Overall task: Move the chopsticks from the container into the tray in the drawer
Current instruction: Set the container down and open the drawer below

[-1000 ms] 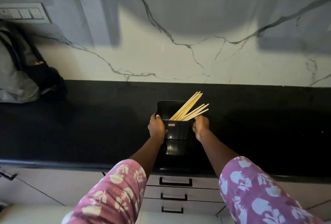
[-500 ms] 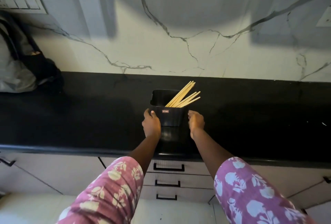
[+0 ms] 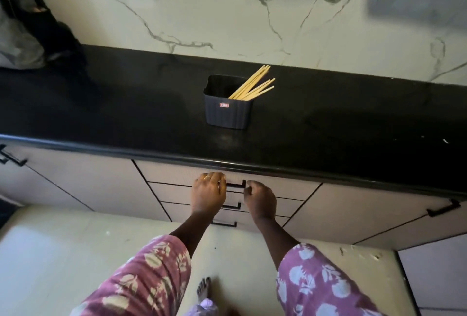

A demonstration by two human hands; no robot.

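A black ribbed container (image 3: 227, 113) stands upright on the black countertop (image 3: 121, 113). Several pale wooden chopsticks (image 3: 255, 85) lean out of it to the right. Both my hands are below the counter edge, at the closed top drawer (image 3: 171, 174). My left hand (image 3: 209, 193) has its fingers curled over the left part of the drawer's black handle (image 3: 237, 184). My right hand (image 3: 259, 199) is loosely curled just right of the handle's end and holds nothing. The tray inside the drawer is hidden.
Two more closed drawers with black handles (image 3: 233, 206) sit under the top one, with cabinet doors on either side. A grey and black bag (image 3: 25, 37) rests on the counter's far left. A marble wall rises behind the counter. My bare foot (image 3: 203, 288) stands on the pale floor.
Both hands let go of the container and dropped from the countertop to the top drawer's handle. The container stays on the counter with the chopsticks in it. The view tilted down.
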